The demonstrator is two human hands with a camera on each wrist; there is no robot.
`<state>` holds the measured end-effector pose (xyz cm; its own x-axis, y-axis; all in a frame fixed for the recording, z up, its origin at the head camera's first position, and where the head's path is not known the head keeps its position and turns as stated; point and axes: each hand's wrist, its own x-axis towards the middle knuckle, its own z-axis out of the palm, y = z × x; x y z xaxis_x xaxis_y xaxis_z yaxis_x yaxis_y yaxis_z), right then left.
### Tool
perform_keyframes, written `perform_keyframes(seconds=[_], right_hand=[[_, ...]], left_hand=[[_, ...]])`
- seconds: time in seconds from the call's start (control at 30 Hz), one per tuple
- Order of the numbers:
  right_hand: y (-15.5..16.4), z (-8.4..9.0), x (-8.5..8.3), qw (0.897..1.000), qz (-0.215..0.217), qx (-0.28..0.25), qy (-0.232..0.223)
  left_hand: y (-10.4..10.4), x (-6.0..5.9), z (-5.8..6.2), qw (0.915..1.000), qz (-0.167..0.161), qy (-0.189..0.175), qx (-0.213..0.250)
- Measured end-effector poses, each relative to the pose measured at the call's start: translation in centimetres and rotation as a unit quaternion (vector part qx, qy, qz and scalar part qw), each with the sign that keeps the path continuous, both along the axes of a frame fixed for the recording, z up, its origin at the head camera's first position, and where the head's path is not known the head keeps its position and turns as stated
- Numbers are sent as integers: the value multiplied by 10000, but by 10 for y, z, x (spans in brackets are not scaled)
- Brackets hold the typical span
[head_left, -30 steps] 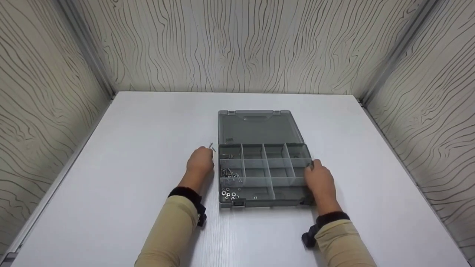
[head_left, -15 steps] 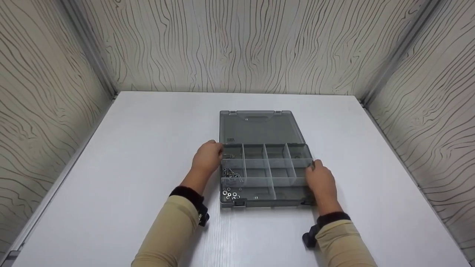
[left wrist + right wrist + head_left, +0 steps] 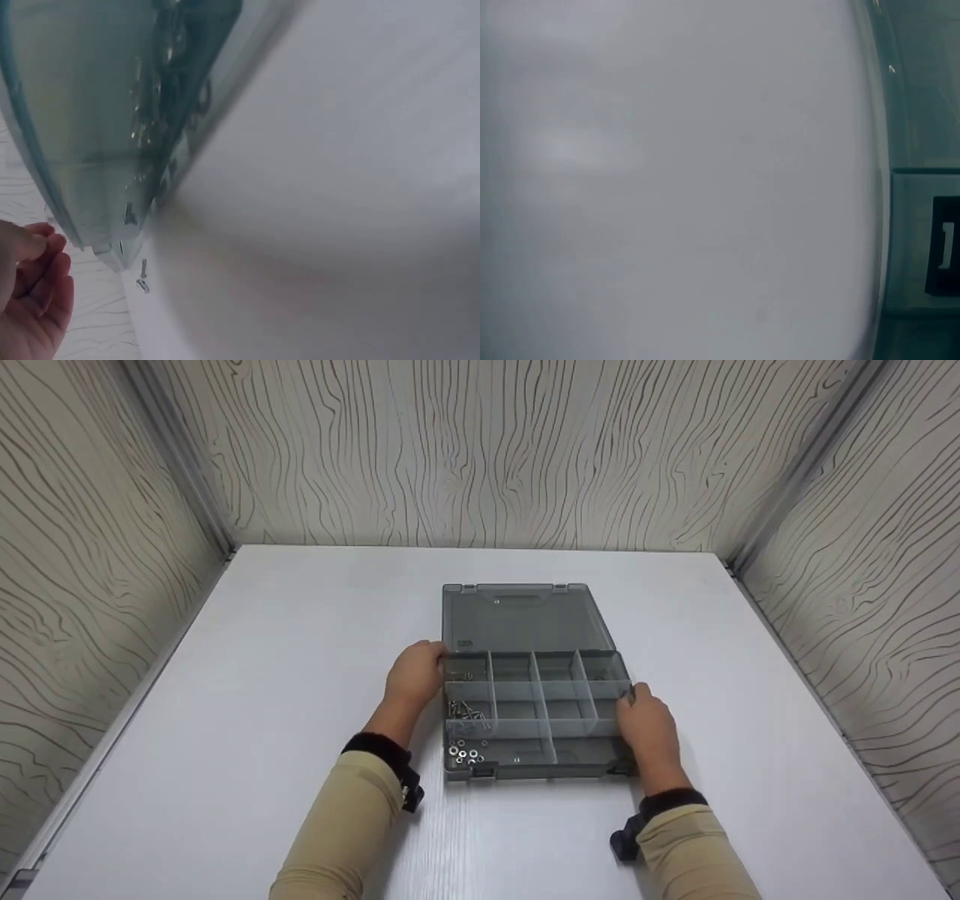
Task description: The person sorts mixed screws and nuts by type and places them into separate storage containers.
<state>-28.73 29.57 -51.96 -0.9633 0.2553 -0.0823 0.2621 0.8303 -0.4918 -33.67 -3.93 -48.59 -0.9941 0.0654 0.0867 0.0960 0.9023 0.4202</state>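
1. A white surface (image 3: 285,675) fills the floor of a booth with wood-grain walls; both beige-sleeved forearms reach onto it from the near edge.
2. The left hand (image 3: 414,673) sits at the far left corner of the organizer box (image 3: 536,712), its fingers curled over the rim of the far left compartment. Whether anything is pinched between the fingertips cannot be told from the head view.
3. In the left wrist view the left hand's fingers (image 3: 34,289) are loosely bent beside the box's corner, and two small screws (image 3: 142,276) lie on the surface just beside that corner.
4. The organizer box is grey and see-through, lying open in the middle of the surface, with dividers forming rows of compartments.
5. The left column holds the hardware: a few small pieces in the far compartment, a cluster of screws in the box (image 3: 466,711) in the middle one, and a handful of nuts (image 3: 465,754) in the near one. The other compartments look bare.
6. The lid (image 3: 525,619) lies flat on the surface behind the tray, hinged along its far edge.
7. The right hand (image 3: 651,727) rests against the box's right wall, thumb at the rim and fingers curled on the outer side, gripping that edge.
8. The right wrist view shows only blurred surface and a strip of the box's wall.
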Motion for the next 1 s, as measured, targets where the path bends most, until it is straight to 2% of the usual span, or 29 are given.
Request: perform_keyframes(seconds=[0.07,0.17,0.33,0.43,0.77,1.0], right_hand=[[1,0,0,10000,10,19,-11],[1,-1,0,10000,37,39,-11],[1,-1,0,10000,46,-31,-47],[1,0,0,10000,38,-32,-42],[-1,1,0,9999,82,64,20],[1,0,0,10000,85,-7,22]], left_hand=[[-4,-3,-2,9999,151,36,-20],[-9,-6,-8,9991,201,-63,-361],[-11,-7,-19,9919,-16,-529,-1153],[-9,-8,-23,9877,-175,-683,-1398],[-2,-10,-27,9835,-275,-843,-1576],[1,-14,-28,9867,39,-801,-1417]])
